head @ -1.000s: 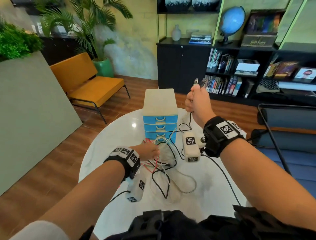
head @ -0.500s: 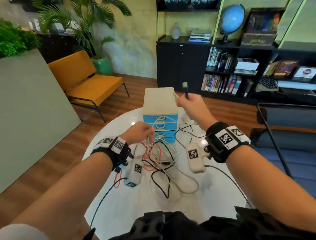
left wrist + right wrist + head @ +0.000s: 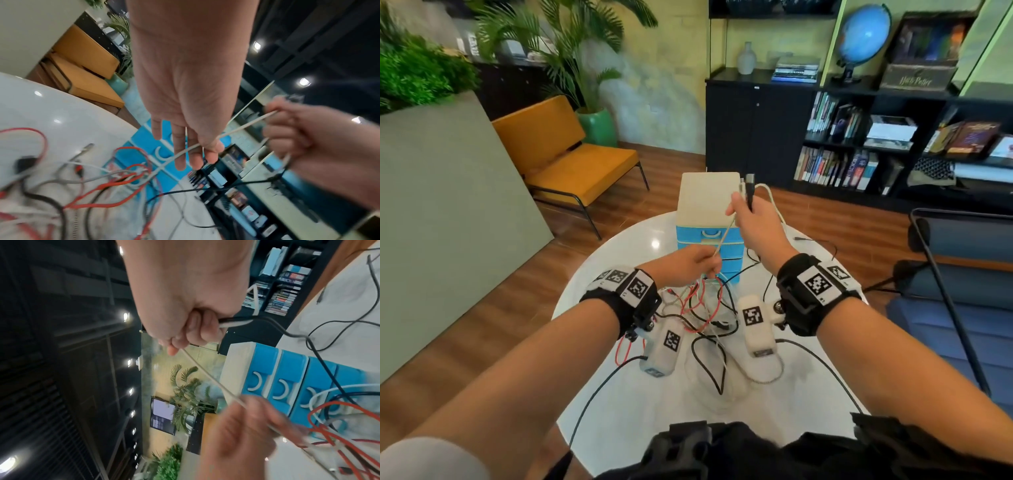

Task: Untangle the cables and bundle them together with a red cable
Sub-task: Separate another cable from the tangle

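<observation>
Two hands work one white cable [image 3: 723,236]. Right hand [image 3: 751,219] up high, fist tight round white and black cable ends, so they stay sorted. Left hand [image 3: 690,265] lower, thumb pinching white cable against straight fingers, sliding it free. Red cable [image 3: 709,308] in tangle near me, on table [image 3: 619,250]. Blue drawers [image 3: 709,240] stand far side.

"Harry Potter" on dark box [image 3: 917,76] atop the bookshelf [image 3: 893,102]
</observation>
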Action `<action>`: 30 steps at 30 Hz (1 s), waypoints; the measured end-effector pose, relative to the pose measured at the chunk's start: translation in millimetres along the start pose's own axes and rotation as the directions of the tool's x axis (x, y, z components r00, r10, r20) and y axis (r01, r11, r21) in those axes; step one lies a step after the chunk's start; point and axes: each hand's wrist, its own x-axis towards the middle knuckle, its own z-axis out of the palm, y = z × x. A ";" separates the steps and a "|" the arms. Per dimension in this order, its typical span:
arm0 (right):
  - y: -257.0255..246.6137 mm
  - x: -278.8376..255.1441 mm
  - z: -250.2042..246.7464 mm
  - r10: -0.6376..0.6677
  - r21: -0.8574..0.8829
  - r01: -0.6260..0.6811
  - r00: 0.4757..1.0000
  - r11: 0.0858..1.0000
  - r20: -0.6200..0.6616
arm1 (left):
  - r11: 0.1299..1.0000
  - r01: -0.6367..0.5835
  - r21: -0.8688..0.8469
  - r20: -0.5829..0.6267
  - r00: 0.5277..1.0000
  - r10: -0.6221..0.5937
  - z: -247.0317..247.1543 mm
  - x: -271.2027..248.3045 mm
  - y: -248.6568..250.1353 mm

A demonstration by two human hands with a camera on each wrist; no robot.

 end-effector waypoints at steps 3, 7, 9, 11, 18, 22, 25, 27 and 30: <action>-7.2 7.5 -15.8 0.031 0.123 -0.021 0.996 0.992 -0.084 | 0.990 0.078 0.120 0.042 0.996 -0.084 10.8 -2.5 -32.4; -14.4 16.6 -39.5 0.043 0.237 0.001 0.983 0.971 -0.180 | 0.931 0.222 0.292 0.031 0.970 -0.241 26.8 -6.4 -66.8; -18.2 18.0 -51.3 0.054 0.322 0.025 0.971 0.946 -0.232 | 0.865 0.301 0.403 0.031 0.939 -0.341 37.1 -11.8 -74.8; -24.2 18.1 -62.8 0.062 0.431 0.066 0.959 0.900 -0.277 | 0.823 0.340 0.455 0.029 0.918 -0.396 44.8 -15.5 -87.8; -19.6 22.3 -69.9 0.005 0.159 0.038 0.964 0.987 -0.266 | 0.859 0.303 0.413 -0.070 0.951 -0.301 24.9 -9.8 -63.8; -7.2 14.8 -48.0 0.055 -0.158 -0.063 0.997 0.985 -0.052 | 0.963 0.202 0.177 -0.153 0.972 -0.176 0.4 7.6 -27.8; 1.3 4.4 -28.9 0.168 -0.319 -0.123 0.979 0.940 0.116 | 0.997 0.075 0.020 -0.272 0.960 -0.067 -17.0 12.7 9.3; 6.1 -0.6 -17.3 0.196 -0.312 -0.134 0.965 0.940 0.175 | 0.999 0.016 0.032 -0.288 0.958 -0.006 -25.3 14.3 28.0; 7.3 -1.2 -6.2 0.143 -0.248 -0.092 0.970 0.964 0.197 | 0.999 -0.035 0.005 -0.249 0.968 0.035 -27.6 12.9 39.5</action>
